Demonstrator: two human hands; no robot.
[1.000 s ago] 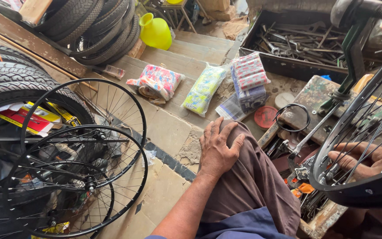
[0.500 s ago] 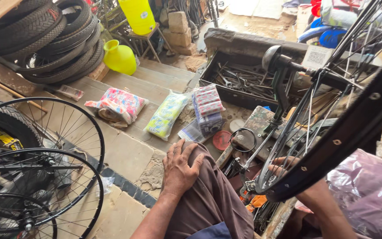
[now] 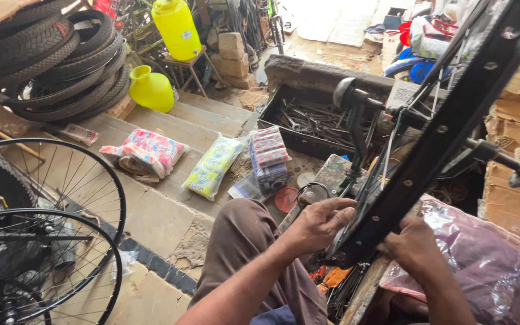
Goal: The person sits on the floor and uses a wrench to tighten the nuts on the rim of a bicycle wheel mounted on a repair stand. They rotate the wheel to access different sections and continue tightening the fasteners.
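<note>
Hands on black wheel rim (image 3: 446,126), which slants up from lower centre to upper right. Left hand (image 3: 319,224) curled around rim's lower end at the spokes; right hand (image 3: 415,245) pressed against its underside, fingers hidden, grip cannot be judged. Clear plastic bag (image 3: 482,259) just right. Beyond: red lid (image 3: 286,199), metal tool tray (image 3: 308,120), stacked tyres (image 3: 49,60), yellow jug (image 3: 176,27).

Soft daylight enters from the top centre of the frame, where the sunlit ground is washed out. The foreground is evenly lit with faint shadows. The black wheel rim (image 3: 452,120) at right looms large, slightly blurred; edges bend.
</note>
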